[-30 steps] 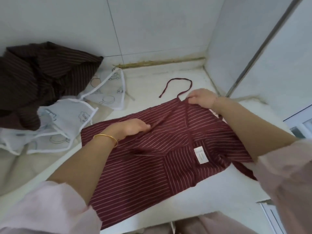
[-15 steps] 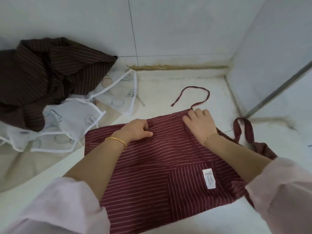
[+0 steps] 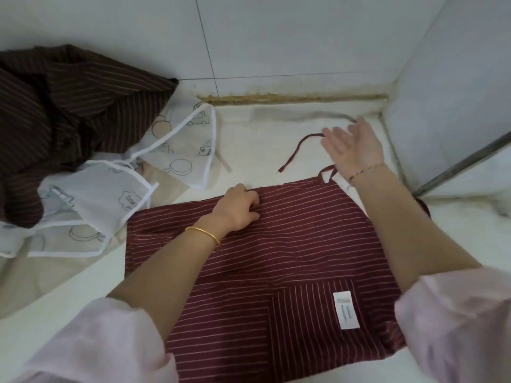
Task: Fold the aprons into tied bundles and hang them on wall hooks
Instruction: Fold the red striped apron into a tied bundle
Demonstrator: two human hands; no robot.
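Maroon apron [image 3: 290, 252]: right hand [image 3: 356, 150] lifted off, fingers spread (blurred); left hand [image 3: 239, 208] still grips edge.

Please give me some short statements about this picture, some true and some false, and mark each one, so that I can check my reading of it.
1. The right hand grips the tie string. False: the right hand is open above the tie string and holds nothing.
2. The left hand lies on the red striped apron. True: the left hand holds the upper edge of the red striped apron down with curled fingers.
3. A gold bangle is on the left wrist. True.
4. The white label sits on the dark brown apron. False: the white label is on the red striped apron; the dark brown apron lies heaped at the left.
5. The red striped apron hangs on a hook. False: it lies spread on the counter.
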